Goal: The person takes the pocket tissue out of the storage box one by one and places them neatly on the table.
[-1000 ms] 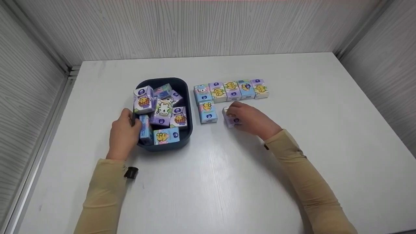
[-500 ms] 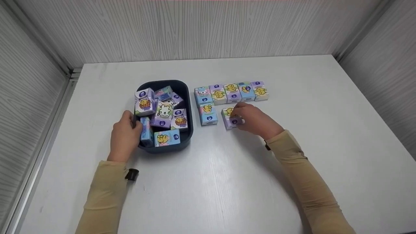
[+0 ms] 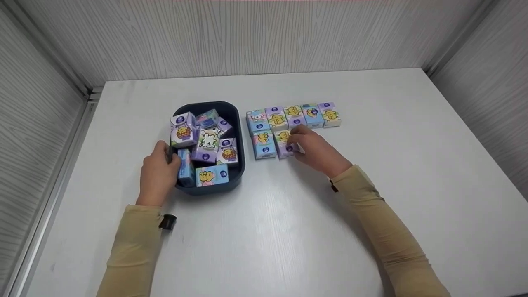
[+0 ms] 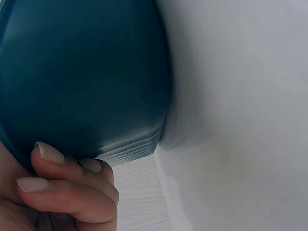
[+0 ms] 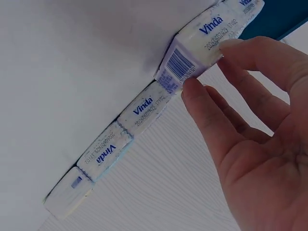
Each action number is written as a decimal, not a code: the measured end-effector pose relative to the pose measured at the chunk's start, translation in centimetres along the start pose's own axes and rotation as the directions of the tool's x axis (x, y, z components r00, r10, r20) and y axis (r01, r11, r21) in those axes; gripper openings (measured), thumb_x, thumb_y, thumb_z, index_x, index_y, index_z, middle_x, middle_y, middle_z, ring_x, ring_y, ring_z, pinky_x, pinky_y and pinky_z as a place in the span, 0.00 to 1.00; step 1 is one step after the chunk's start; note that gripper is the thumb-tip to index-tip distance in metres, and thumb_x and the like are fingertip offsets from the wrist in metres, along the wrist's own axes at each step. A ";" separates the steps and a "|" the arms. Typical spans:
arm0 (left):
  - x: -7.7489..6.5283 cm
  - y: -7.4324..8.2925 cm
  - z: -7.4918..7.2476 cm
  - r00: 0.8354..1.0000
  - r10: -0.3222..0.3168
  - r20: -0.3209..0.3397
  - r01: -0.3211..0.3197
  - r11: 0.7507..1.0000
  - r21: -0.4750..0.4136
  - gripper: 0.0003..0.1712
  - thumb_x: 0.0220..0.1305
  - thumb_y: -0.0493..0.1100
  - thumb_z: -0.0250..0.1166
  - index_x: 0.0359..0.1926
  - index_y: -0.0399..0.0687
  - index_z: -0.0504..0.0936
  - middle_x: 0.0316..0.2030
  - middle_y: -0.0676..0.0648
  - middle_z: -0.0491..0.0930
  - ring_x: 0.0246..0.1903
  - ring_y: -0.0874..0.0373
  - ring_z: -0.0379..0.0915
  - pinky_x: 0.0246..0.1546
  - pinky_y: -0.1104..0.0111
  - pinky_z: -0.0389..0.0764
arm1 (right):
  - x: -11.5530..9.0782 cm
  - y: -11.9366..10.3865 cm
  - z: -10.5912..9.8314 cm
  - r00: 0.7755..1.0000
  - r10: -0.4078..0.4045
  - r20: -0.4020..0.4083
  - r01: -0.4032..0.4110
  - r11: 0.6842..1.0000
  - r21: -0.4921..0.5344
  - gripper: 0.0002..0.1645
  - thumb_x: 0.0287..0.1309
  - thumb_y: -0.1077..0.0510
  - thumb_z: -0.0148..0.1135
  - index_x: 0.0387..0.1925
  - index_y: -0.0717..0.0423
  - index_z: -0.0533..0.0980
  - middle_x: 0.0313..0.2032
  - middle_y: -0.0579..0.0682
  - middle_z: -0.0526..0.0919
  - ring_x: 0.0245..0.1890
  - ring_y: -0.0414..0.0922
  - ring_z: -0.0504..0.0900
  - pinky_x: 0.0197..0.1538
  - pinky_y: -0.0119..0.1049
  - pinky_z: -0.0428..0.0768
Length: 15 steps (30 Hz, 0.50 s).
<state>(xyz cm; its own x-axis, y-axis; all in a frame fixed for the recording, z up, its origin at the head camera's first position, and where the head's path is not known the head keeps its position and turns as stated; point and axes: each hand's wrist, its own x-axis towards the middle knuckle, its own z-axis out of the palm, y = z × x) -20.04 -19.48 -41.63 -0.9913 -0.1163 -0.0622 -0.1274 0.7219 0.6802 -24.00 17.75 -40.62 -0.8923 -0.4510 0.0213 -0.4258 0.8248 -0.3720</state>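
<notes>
My left hand [image 3: 157, 177] grips the left wall of a dark teal plastic tub [image 3: 241, 154]; in the left wrist view its curled fingers [image 4: 72, 192] lie against the tub's outer wall. Small tissue packs in purple and blue cartoon wrappers, such as the white-bear one [image 3: 208, 142], lie jumbled inside. Right of the tub, my right hand [image 3: 315, 150] pinches a purple tissue pack [image 3: 282, 140] by its right side. That pack lies flat beside a blue tissue pack [image 3: 264, 145]. In the right wrist view, thumb and forefinger are at the purple pack's edge, near its barcode [image 5: 179, 65].
Behind the two front packs, a straight row of several tissue packs [image 3: 295, 116] lies side by side on the white table [image 3: 255, 239]. Grey wood-grain panels [image 3: 264, 37] stand at the back and both sides. A black wrist strap piece [image 3: 167, 222] sticks out beside the left sleeve.
My right hand has slid the purple tissue pack left and slightly back, from a gap to right beside the blue pack. The left hand stays on the tub.
</notes>
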 end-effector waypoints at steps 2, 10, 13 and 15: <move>0.0 0.1 0.0 1.000 -0.008 0.010 0.008 1.000 -0.006 0.13 0.70 0.43 0.47 0.49 0.38 0.64 0.37 0.37 0.74 0.34 0.46 0.70 0.29 0.60 0.70 | -0.1 0.0 -0.3 0.999 0.030 -0.012 -0.030 1.000 0.002 0.14 0.56 0.66 0.65 0.45 0.57 0.79 0.50 0.51 0.71 0.50 0.46 0.72 0.55 0.38 0.72; -0.1 0.2 -0.1 1.000 -0.004 -0.001 0.004 1.000 0.002 0.13 0.70 0.43 0.47 0.48 0.38 0.64 0.37 0.37 0.74 0.33 0.47 0.70 0.29 0.61 0.70 | -0.5 -0.1 -0.8 0.990 0.140 0.035 -0.139 0.990 -0.034 0.14 0.51 0.62 0.70 0.42 0.54 0.79 0.39 0.47 0.77 0.41 0.45 0.75 0.49 0.40 0.74; -0.1 0.2 -0.1 1.000 -0.005 0.001 0.005 1.000 0.001 0.13 0.70 0.43 0.47 0.48 0.38 0.64 0.37 0.37 0.74 0.33 0.47 0.70 0.28 0.61 0.70 | -0.4 -0.1 -0.6 0.990 0.138 0.034 -0.136 0.990 -0.044 0.12 0.52 0.63 0.69 0.40 0.54 0.78 0.37 0.47 0.79 0.38 0.45 0.75 0.47 0.40 0.75; 0.0 0.2 -0.1 1.000 -0.003 0.000 0.003 1.000 0.003 0.13 0.70 0.43 0.47 0.48 0.38 0.64 0.36 0.37 0.74 0.33 0.47 0.69 0.28 0.61 0.70 | -0.3 -0.1 -0.5 0.991 0.131 0.023 -0.129 0.990 -0.054 0.10 0.53 0.63 0.68 0.39 0.54 0.78 0.36 0.47 0.79 0.37 0.45 0.75 0.45 0.39 0.75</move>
<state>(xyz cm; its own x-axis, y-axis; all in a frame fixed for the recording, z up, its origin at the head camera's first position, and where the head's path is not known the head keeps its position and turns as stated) -20.01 -19.43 -41.39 -0.9909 -0.1186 -0.0640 -0.1304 0.7235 0.6779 -23.72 17.94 -40.15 -0.9366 -0.3469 -0.0484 -0.3143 0.8934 -0.3210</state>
